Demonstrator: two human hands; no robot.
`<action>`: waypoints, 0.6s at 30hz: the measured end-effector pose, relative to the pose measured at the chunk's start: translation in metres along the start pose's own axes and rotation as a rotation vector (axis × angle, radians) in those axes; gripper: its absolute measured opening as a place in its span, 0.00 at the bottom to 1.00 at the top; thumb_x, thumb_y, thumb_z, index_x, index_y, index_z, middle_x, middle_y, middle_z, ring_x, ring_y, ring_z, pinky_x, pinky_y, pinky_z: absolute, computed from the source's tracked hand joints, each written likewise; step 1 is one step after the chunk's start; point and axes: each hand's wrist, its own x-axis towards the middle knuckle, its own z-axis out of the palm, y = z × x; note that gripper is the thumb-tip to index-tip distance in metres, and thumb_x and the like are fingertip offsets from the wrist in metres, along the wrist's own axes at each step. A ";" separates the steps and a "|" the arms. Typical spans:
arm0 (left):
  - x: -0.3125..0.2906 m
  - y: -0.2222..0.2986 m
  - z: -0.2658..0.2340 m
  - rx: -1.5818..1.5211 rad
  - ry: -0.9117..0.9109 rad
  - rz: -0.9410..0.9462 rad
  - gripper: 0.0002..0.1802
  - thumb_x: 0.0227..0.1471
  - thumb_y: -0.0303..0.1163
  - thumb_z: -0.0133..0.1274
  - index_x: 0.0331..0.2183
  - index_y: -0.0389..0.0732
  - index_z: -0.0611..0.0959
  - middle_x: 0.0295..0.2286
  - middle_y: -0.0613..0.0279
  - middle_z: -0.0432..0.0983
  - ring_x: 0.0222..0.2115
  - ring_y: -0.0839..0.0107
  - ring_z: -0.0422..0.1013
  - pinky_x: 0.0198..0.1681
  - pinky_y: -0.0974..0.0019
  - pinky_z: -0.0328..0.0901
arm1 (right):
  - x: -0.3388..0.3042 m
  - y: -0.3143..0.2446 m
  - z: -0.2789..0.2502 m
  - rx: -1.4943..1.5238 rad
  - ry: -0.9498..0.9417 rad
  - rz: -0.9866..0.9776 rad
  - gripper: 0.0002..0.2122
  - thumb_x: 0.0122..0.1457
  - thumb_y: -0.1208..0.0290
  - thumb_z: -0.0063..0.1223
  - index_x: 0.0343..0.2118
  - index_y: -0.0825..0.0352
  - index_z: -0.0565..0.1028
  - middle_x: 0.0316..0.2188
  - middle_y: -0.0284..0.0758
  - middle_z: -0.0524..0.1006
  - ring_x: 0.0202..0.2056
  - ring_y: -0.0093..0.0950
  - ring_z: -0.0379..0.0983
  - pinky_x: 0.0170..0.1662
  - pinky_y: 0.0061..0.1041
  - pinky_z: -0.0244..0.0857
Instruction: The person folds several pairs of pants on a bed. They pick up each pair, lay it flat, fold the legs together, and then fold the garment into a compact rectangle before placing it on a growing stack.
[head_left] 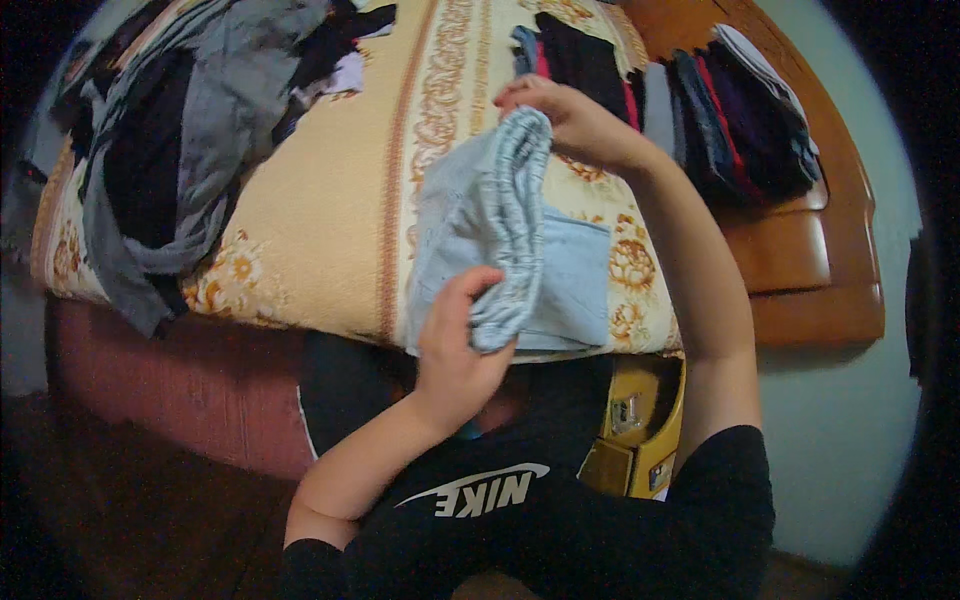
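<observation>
A pair of light blue denim pants (450,215) with a gathered elastic waistband (515,235) lies partly on the bed's near edge, its waistband raised toward me. My left hand (460,350) is closed on the near end of the waistband, thumb across its front. At the far end, my right hand (575,122) grips the band with bent fingers; part of that grip is hidden behind the cloth. A flat folded part of the denim (570,285) spreads out to the right, under the band.
Loose grey and black clothes (205,130) are heaped on the left of the patterned bedspread (320,220). Folded dark clothes (580,60) lie at the far right, beside a row of folded garments (725,130) near the wooden headboard (830,240). A yellow drawer (645,430) stands below the bed edge.
</observation>
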 end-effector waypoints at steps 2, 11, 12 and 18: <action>0.003 0.003 0.043 0.036 -0.114 0.079 0.26 0.33 0.16 0.52 0.41 0.36 0.68 0.34 0.54 0.67 0.36 0.61 0.66 0.40 0.66 0.61 | -0.056 0.032 -0.007 0.133 0.050 0.208 0.07 0.48 0.76 0.55 0.31 0.67 0.73 0.39 0.31 0.66 0.43 0.20 0.62 0.44 0.19 0.58; -0.023 -0.077 0.206 0.275 -0.665 0.014 0.31 0.31 0.16 0.47 0.44 0.40 0.65 0.36 0.49 0.63 0.38 0.50 0.63 0.38 0.57 0.62 | -0.230 0.165 0.054 0.681 0.398 0.822 0.06 0.48 0.81 0.47 0.28 0.66 0.75 0.24 0.28 0.74 0.27 0.18 0.68 0.31 0.18 0.63; -0.027 -0.081 0.212 0.298 -0.709 0.001 0.31 0.31 0.16 0.47 0.44 0.41 0.65 0.36 0.49 0.62 0.38 0.50 0.63 0.38 0.57 0.62 | -0.237 0.168 0.059 0.699 0.427 0.808 0.07 0.48 0.82 0.46 0.28 0.66 0.75 0.25 0.29 0.74 0.27 0.18 0.69 0.31 0.18 0.63; -0.040 -0.100 0.240 0.411 -0.791 0.032 0.31 0.33 0.19 0.50 0.46 0.44 0.65 0.37 0.51 0.63 0.35 0.51 0.65 0.37 0.57 0.64 | -0.264 0.182 0.085 0.871 0.571 0.915 0.10 0.51 0.82 0.43 0.36 0.68 0.73 0.28 0.31 0.74 0.30 0.19 0.69 0.33 0.16 0.63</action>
